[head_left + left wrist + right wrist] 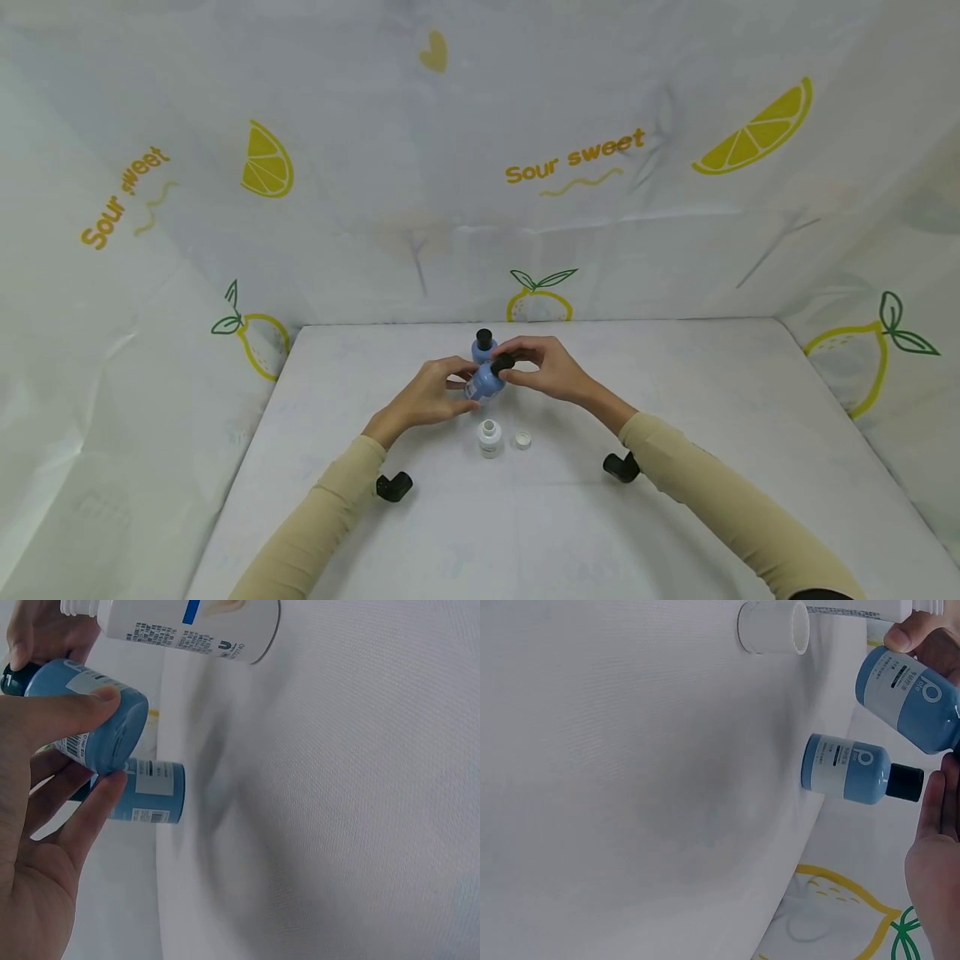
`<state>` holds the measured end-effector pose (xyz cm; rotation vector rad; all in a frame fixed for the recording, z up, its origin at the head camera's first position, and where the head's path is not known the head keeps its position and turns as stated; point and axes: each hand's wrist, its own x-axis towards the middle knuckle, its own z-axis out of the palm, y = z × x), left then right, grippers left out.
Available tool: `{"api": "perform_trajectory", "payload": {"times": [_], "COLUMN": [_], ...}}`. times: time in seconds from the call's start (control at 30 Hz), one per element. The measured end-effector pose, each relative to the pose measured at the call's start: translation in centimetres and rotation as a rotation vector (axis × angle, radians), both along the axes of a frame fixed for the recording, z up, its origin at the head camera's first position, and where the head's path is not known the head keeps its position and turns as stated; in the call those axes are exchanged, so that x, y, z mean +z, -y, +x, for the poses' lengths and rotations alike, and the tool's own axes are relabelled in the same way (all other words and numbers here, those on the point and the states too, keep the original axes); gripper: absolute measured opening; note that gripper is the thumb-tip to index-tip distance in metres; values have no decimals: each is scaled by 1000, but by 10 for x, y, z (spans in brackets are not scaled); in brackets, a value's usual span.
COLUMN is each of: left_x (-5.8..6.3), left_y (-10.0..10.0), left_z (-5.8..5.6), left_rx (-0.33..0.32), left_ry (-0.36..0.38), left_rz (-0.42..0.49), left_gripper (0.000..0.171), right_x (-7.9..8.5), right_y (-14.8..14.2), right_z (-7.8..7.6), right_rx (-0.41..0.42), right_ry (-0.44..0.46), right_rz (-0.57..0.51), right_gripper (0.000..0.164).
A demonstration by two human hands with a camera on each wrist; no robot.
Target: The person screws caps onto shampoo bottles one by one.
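My left hand [433, 392] grips a blue bottle [486, 382] by its body, thumb on one side and fingers on the other. The bottle is tilted above the table, its black cap [502, 364] toward my right hand [547, 367]. The right thumb and fingers pinch that cap. In the right wrist view the cap lies mostly past the frame's edge. Behind the held bottle stands a second blue bottle [846, 769], upright with its black cap [905, 783] on. Nearer to me a white bottle [490, 440] stands uncapped, a white cap [522, 439] beside it on its right.
The white table [315, 533] carries the bottles, its far edge against a white sheet [360, 250] printed with lemons and lettering. Black wrist devices [394, 487] stick out beside both forearms, low over the table.
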<state>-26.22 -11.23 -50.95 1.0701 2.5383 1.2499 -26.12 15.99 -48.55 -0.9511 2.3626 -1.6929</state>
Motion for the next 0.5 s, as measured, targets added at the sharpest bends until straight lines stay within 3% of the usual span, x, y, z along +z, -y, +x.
{"api": "perform_trajectory", "payload": {"times": [0.5], "left_x": [-3], "left_y": [-2], "left_z": [-1], "left_rx": [-5], "left_ry": [25], "left_rz": [6], "left_gripper": [53], "right_x": [-1], "right_y": [3], "right_z": [2], "right_rx": [-65], "right_ry": [12], "right_rz": [26], "right_gripper": [27]}}
